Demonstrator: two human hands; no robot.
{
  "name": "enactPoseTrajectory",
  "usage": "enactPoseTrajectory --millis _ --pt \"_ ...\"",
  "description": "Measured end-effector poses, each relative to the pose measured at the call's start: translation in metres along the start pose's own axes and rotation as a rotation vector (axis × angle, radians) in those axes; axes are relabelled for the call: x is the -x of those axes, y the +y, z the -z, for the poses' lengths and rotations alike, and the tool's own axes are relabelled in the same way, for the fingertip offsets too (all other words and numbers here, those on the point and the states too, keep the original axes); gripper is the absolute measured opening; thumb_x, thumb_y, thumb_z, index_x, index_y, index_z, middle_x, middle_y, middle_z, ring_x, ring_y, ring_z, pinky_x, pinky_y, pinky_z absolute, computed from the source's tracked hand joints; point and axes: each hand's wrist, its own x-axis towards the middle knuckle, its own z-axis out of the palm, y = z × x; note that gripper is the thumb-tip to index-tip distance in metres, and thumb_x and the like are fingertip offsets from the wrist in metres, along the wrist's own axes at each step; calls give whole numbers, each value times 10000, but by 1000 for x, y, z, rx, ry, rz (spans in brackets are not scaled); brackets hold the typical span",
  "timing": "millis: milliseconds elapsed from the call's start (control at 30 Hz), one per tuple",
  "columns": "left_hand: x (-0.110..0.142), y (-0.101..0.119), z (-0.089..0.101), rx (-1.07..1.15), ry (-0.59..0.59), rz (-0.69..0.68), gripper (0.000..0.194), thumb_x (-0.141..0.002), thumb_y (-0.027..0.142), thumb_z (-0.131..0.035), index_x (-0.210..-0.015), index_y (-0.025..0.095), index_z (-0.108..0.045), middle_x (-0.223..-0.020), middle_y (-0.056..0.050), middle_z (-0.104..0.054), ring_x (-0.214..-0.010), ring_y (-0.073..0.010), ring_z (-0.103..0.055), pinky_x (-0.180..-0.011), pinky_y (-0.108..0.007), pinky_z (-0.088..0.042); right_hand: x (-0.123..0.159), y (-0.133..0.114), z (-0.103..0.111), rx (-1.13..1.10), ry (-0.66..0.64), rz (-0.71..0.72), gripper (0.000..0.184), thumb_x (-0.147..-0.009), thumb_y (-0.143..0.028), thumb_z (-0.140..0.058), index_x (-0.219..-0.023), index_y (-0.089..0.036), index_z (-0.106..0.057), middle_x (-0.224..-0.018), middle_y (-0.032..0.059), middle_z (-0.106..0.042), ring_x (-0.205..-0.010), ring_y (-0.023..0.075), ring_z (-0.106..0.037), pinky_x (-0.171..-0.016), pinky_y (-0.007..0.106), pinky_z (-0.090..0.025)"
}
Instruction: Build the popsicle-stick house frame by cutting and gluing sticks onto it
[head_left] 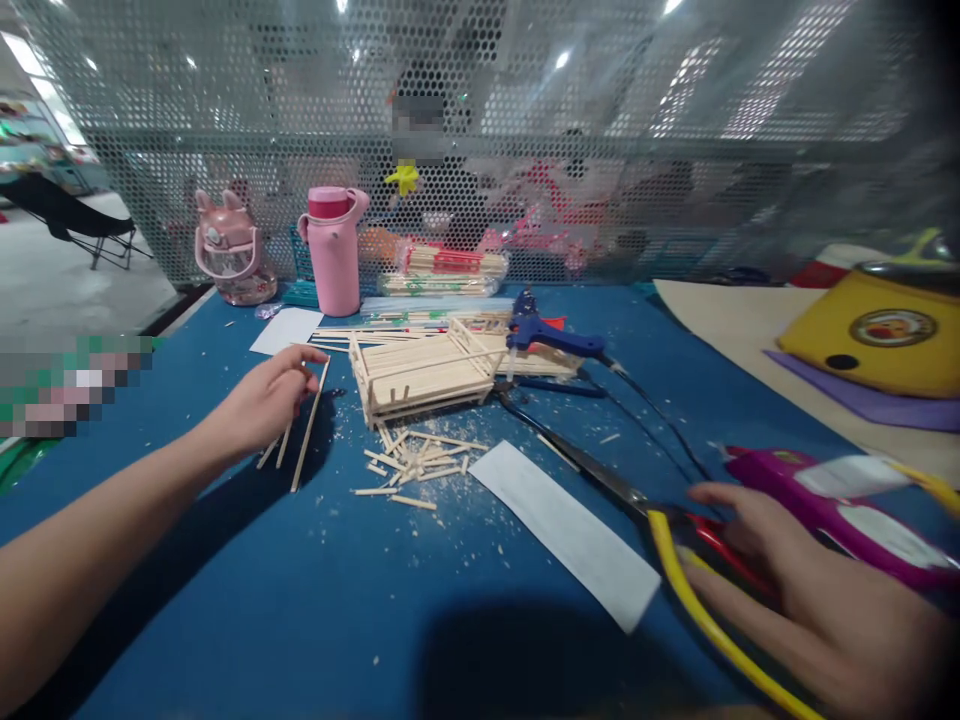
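My left hand [274,400] is closed around several thin wooden sticks [307,435], which slant down toward the blue table. My right hand [795,590], partly blurred, grips long-nosed pliers [634,497] by red and yellow handles that are spread apart. The narrow dark jaws point toward the table's middle. Between the hands stands a small frame built of wooden sticks [420,375], with a slatted floor and low railings. In front of it lie short cut stick pieces [420,460] and fine crumbs. A white rectangular strip [562,535] lies left of the pliers.
A blue glue gun [551,335] with its cord sits behind the frame, near a blue-handled tool [562,387]. A magenta device [840,510] is at the right, before a yellow bag [877,325]. Two bottles, a pink one [334,250] included, and packed sticks [450,268] line the mesh screen [480,130].
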Motion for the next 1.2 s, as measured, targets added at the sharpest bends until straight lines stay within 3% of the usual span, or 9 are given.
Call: enactPoseTrajectory --millis 200,333,533,700,867,933,1033,1133,1200 --pt "1 -30 20 -233 76 50 524 -729 176 -409 -1252 181 -433 -1125 -101 -592 -846 -180 -641 -755 -311 -486 -27 -23 1 223 -140 58 278 -830 -329 -405 -1003 -177 -562 -947 150 -647 -801 291 -633 -677 412 -487" --pt "7 -50 17 -441 93 -9 618 -773 199 -382 -1380 177 -267 -1213 -139 -570 -1094 -246 -559 -907 -385 -434 -36 -55 7 359 -10 252 284 -814 -216 -397 -966 -159 -630 -848 122 -630 -765 267 -607 -700 410 -470" --pt "6 -55 15 -352 64 -58 624 -789 188 -358 -1393 152 -204 -1328 -147 -466 -1163 -219 -505 -973 -405 -396 -42 -79 -6 153 -142 235 458 -743 -546 -496 -938 -151 -621 -917 134 -646 -840 283 -612 -646 360 -476" --pt "11 -33 24 -355 407 -144 470 -759 179 -428 -1228 177 -459 -1266 -105 -524 -1183 -238 -468 -1023 -419 -340 -52 -82 -5 21 -276 144 419 -727 -504 -528 -972 -166 -569 -740 68 -650 -670 226 -616 -507 288 -409" --pt "26 -4 16 -193 622 -252 301 -768 229 -483 -1056 161 -541 -1004 -84 -608 -903 -177 -569 -798 -321 -468 -55 -82 -1 -81 -281 146 380 -704 -422 -574 -984 -171 -525 -672 17 -622 -593 185 -598 -473 254 -365" --pt "35 9 2 -134 526 -273 277 -780 244 -486 -1042 166 -536 -905 -52 -608 -726 -123 -558 -639 -245 -466 -55 -82 0 -84 -252 155 412 -712 -412 -570 -1032 -158 -519 -735 41 -631 -602 183 -595 -481 254 -367" --pt "53 30 -27 -66 170 -291 266 -810 271 -466 -1050 171 -523 -844 -29 -617 -513 -70 -477 -464 -201 -390 -53 -85 3 -98 -238 162 460 -735 -364 -561 -1133 -146 -488 -811 67 -634 -635 181 -595 -516 254 -376" --pt "67 49 -56 -63 -136 -375 212 -823 263 -456 -987 182 -566 -802 -18 -638 -522 -80 -504 -488 -213 -412 -53 -90 4 -150 -271 125 502 -703 -324 -599 -1157 -152 -470 -810 54 -626 -666 179 -586 -536 246 -371" --pt "70 58 -72 -98 -215 -420 206 -813 248 -476 -976 185 -585 -854 -31 -655 -602 -105 -556 -581 -246 -461 -53 -94 4 -207 -305 78 499 -669 -297 -625 -1122 -154 -472 -751 24 -608 -652 170 -569 -528 236 -359"
